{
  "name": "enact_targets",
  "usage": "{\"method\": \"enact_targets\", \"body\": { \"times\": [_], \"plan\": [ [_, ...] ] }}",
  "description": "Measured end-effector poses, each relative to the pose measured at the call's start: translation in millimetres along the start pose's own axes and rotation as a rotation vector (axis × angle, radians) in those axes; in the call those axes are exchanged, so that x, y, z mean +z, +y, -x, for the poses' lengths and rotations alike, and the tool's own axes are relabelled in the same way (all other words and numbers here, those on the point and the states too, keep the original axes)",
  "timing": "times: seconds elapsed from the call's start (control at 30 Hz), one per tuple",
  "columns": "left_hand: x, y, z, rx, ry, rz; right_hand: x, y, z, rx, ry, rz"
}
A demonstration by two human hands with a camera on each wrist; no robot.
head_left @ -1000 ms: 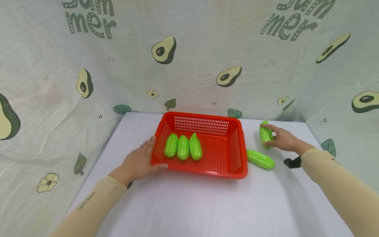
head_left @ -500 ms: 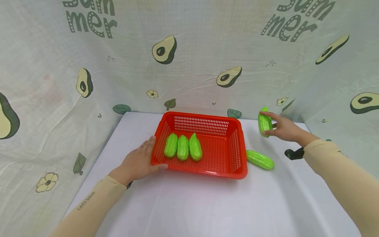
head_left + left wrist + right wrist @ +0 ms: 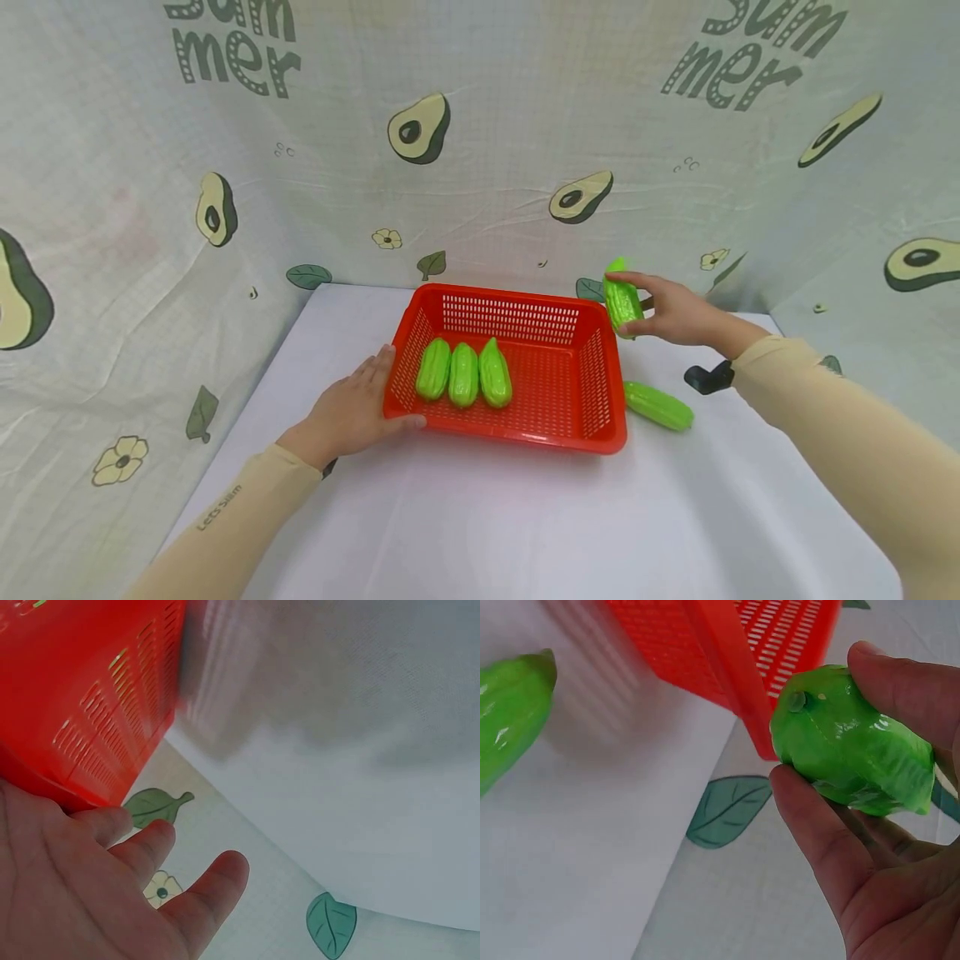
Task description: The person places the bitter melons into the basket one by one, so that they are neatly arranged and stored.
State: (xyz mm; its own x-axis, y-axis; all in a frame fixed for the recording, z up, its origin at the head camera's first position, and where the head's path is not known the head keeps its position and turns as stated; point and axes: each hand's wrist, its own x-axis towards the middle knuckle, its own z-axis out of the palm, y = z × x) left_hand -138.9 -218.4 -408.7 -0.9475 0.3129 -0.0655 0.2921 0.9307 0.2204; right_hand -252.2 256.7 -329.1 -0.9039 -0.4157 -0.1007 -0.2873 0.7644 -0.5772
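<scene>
A red basket (image 3: pixel 525 435) holds three green ridged vegetables in its left half, among them a middle one (image 3: pixel 463 375). My left hand (image 3: pixel 352 412) rests against the basket's left side and front left corner, fingers spread; in the left wrist view the hand (image 3: pixel 90 877) lies beside the basket wall (image 3: pixel 112 712). Above the basket's back right corner, my right hand (image 3: pixel 678 312) pinches another green vegetable (image 3: pixel 623 302) between thumb and fingers. The right wrist view shows that vegetable (image 3: pixel 855 742) in the fingers. One more green vegetable (image 3: pixel 658 406) lies outside, by the basket's right wall.
The white table (image 3: pixel 480 525) extends in front of the basket and to both sides. Patterned cloth (image 3: pixel 495 125) hangs behind the table and at its left and right. The right half of the basket's floor (image 3: pixel 543 387) is bare.
My right hand has lifted the green vegetable off the table at the right and carried it left to the basket's back right corner. The left hand and the basket have stayed in place.
</scene>
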Motion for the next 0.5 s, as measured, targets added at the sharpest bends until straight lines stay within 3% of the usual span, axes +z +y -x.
{"method": "enact_targets", "body": {
  "times": [0.27,0.5],
  "plan": [
    [4.0,-2.4,-1.4,0.005,-0.005,-0.009,15,-22,-14.8,-0.025,-0.083,-0.031],
    [1.7,-2.3,-1.2,0.002,-0.007,0.003,36,-47,-34.5,-0.095,-0.150,0.044]
  ]
}}
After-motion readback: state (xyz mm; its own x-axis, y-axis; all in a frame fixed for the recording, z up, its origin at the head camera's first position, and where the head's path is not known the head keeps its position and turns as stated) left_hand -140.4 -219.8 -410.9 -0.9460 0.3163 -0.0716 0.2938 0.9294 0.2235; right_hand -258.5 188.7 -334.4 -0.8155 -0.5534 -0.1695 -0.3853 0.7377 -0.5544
